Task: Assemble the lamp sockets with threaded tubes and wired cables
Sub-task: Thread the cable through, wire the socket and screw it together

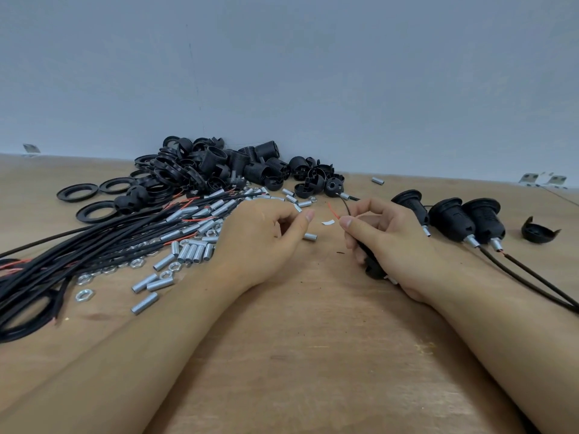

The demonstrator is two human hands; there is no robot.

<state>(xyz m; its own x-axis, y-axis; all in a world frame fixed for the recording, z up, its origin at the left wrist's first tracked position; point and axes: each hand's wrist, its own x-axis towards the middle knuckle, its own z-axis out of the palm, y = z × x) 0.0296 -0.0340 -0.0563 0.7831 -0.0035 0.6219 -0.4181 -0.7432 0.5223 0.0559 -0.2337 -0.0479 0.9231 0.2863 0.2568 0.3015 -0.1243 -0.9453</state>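
currently both forearms rest on the wooden table [313, 355], hands near the middle. right hand [388, 242]: fingers curled, thumb and forefinger pinching a black wired cable [347, 209] whose red inner lead sticks up just past the fingertips; the far end of this cable runs to a short threaded tube [344, 196] at a black socket cap [333, 187]. under the same palm sits a black part [372, 267], mostly hidden; cannot tell what it is. left hand [266, 236]: fingers loosely curled, thumb extended toward the right hand, holding nothing visible; heel of the hand lies against the loose parts.

between the two thumbs, a small white scrap [328, 222] lies on the table. a single tube [310, 236] lies just beside the left thumb.

left side: a bundle of black cables [78, 245] with red leads, several already carrying tubes at their ends. scattered over and beside it, loose threaded tubes [191, 253] and hex nuts [84, 295].

back, against the grey wall [313, 73]: a heap of black socket bodies [219, 164] and caps, with flat black rings [77, 192] spread to its left.

right side: three assembled sockets [451, 219] lying side by side, each with a tube at the near end; cables leave two of them toward the right edge. one loose black cap [539, 231] lies apart, farther right.
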